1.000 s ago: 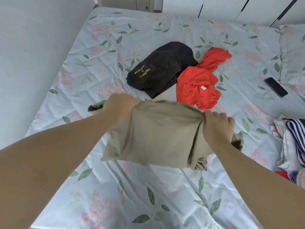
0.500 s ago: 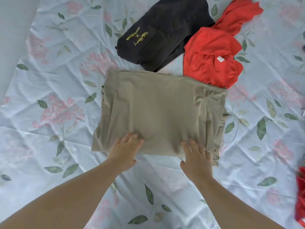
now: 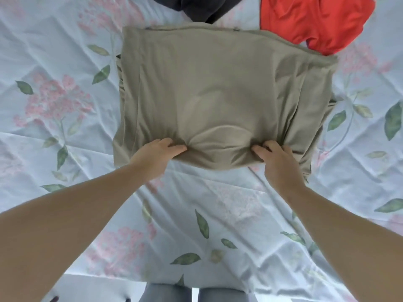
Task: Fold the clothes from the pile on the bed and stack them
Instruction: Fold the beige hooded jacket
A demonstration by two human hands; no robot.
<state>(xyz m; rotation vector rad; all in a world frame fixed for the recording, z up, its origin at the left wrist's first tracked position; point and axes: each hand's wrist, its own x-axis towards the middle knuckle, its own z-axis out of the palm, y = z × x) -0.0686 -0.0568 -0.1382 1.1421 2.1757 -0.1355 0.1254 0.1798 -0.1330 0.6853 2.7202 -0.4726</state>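
A folded khaki garment (image 3: 218,83) lies flat on the floral bed sheet (image 3: 54,127) in the middle of the head view. My left hand (image 3: 157,154) grips its near edge left of centre, fingers curled into the cloth. My right hand (image 3: 275,156) grips the same edge further right. The fabric bunches into a raised fold between the two hands. A red garment (image 3: 316,20) lies crumpled past the khaki one's far right corner, touching it. A black garment (image 3: 200,7) shows at the top edge, mostly cut off.
The bed's near edge runs along the bottom of the view, with my grey trouser legs (image 3: 196,293) below it. Pale blue sheet with pink flowers and green leaves spreads to both sides of the khaki garment.
The khaki garment went from held up in the air to lying flat on the bed. My hands pressed its near edge flat, then curled and gripped it. The view tilted down.
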